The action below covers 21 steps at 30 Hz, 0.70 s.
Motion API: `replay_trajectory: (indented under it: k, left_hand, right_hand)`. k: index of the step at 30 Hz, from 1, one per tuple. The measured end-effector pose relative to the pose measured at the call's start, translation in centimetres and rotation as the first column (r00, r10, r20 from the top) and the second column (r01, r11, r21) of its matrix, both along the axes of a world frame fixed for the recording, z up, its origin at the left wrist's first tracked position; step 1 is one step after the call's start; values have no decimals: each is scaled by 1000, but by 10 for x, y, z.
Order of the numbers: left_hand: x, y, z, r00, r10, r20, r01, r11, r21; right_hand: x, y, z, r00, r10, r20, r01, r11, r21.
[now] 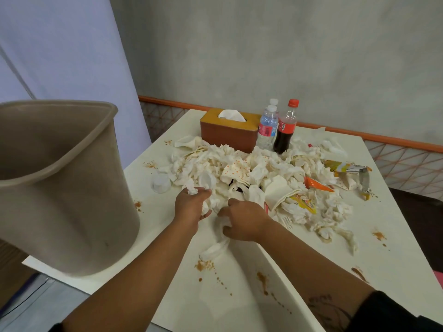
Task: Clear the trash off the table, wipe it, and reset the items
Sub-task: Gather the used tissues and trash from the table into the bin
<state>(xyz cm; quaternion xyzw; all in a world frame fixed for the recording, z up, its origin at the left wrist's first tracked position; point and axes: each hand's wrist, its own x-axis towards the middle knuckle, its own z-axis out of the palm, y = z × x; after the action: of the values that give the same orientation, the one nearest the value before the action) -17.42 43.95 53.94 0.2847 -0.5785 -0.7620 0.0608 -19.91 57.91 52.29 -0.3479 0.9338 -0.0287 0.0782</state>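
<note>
A heap of crumpled white tissues, paper cups and snack wrappers (261, 178) covers the middle of the cream table (299, 267). At the heap's near edge my left hand (190, 204) grips a bunch of crumpled tissues. Just to its right, my right hand (242, 221) clutches more tissue, and a twisted strand (214, 249) trails down from it onto the table. Brown sauce stains (203, 264) speckle the tabletop. A grey-brown trash bin (60, 178) stands at the table's left corner, tilted toward the heap.
At the back stand an orange tissue box (227, 130), two water bottles (267, 128) and a cola bottle (285, 130). A clear plastic cup (161, 183) lies left of the heap. The wall with an orange rail (383, 138) runs behind.
</note>
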Motion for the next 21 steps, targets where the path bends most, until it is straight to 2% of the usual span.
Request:
replay_trajectory:
  k: [5,9,16,21]
  left_hand:
    - [2,-1,1,1000,-3,3,3,1000,2]
    - [3,-2,4,1000,11,-3,-11,1000,0]
    - [5,-4,17,999,24,-20,-25,1000,-9]
    - [9,-3,48,994,29,-101,-37,997,-70]
  right_hand:
    - [-4,-1,-5,1000,-13,3,13,1000,1]
    - [-12,3,-4,986,-97,134,119,979,-168]
    - [-20,11,43,965,-107,240,205,879,-431]
    - [-25,8,85,976,-88,200,185,819,-542]
